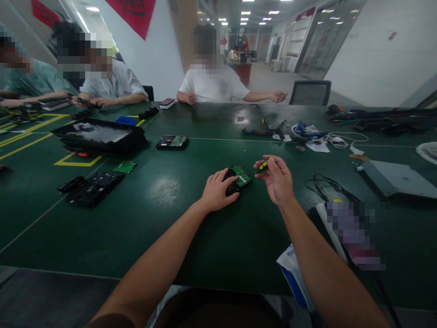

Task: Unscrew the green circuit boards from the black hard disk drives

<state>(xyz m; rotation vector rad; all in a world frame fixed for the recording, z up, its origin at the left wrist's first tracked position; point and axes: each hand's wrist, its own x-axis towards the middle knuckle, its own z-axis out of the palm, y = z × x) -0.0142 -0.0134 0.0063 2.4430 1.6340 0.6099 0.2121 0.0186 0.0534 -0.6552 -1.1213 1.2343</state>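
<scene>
A hard drive [243,176] with a green circuit board lies flat on the green table in front of me. My left hand [220,190] grips its left part, thumb along the near edge and fingers over the top, hiding that part. Just right of the drive, my right hand [278,180] is raised with a small yellow-and-black screwdriver [263,166] pinched between thumb and fingers. The screwdriver's tip is too small to make out, and it looks apart from the drive.
Another hard drive [172,142] lies farther off. At left are a black tray [99,134], a loose green circuit board [125,167] and black plastic parts [95,187]. Cables [312,133], a grey metal box [401,180] and a blue-white packet [292,273] lie rightward. People sit across the table.
</scene>
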